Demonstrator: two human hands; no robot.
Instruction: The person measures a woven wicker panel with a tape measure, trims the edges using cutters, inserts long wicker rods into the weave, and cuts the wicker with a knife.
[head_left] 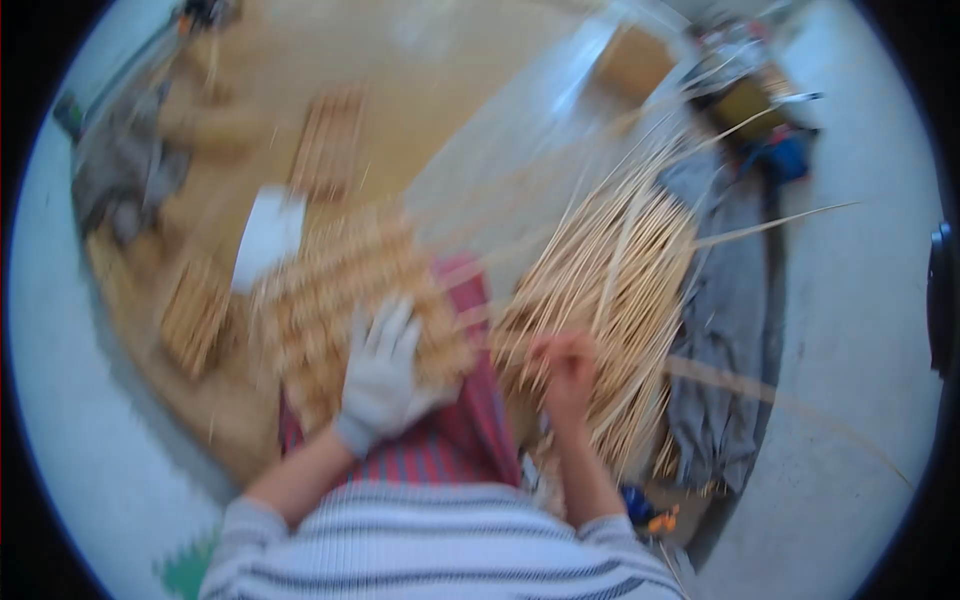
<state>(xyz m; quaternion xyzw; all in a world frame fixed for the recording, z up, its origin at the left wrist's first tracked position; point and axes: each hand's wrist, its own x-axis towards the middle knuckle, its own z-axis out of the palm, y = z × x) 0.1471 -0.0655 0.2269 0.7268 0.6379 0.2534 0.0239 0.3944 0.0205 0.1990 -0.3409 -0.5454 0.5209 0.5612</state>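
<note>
On my lap lies a woven panel [320, 280] of pale, flat strips, with raised rows across it. My left hand [382, 375], in a white glove, rests flat on the panel's near right part with its fingers spread. To the right of the panel, my bare right hand [567, 375] is closed around a pale strip [740, 382]. This strip runs from the panel's right edge through my fingers and trails off to the right. Motion blurs the right fingers. A big heap of thin, split strips [615, 270] lies just beyond that hand.
A grey cloth [725, 350] lies along the right of the heap. Farther off are a cardboard box [632, 65], a slatted wooden piece [328, 140] and a white sheet [268, 235]. At left, a bundle of short strips [195, 318] lies near a dark cloth [125, 170].
</note>
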